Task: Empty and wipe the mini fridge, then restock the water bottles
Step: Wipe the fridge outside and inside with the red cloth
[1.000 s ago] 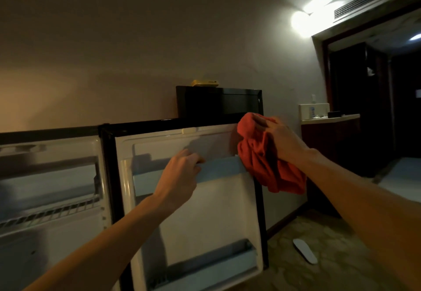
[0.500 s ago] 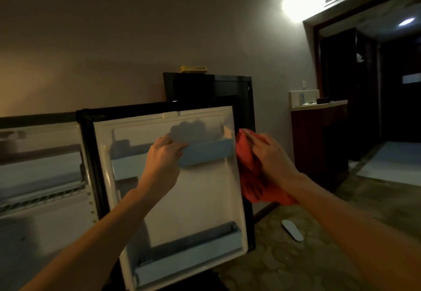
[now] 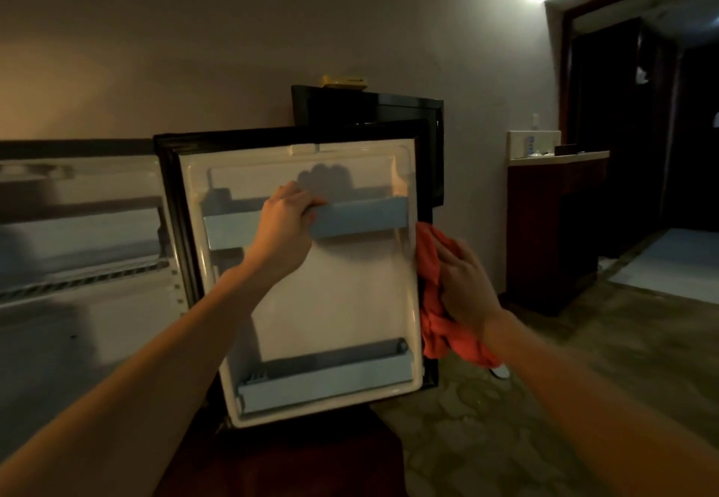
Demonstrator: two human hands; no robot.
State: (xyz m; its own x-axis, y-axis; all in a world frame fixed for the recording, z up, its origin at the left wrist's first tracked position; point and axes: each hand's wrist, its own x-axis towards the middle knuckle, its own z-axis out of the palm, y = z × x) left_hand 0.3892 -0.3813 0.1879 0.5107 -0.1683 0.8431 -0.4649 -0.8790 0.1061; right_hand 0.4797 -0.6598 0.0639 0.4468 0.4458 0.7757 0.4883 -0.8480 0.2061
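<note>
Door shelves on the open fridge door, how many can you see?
2. The upper door shelf runs across the fridge door near its top, gripped by the left hand. The lower door shelf sits along the bottom. None seems hidden.

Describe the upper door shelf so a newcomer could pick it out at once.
Start at the open fridge door, whose white inner liner faces the camera. Two pale blue shelves cross it; the upper door shelf is the one the left hand grips, level with the top of the red cloth at the door's edge, well above the lower shelf.
</note>
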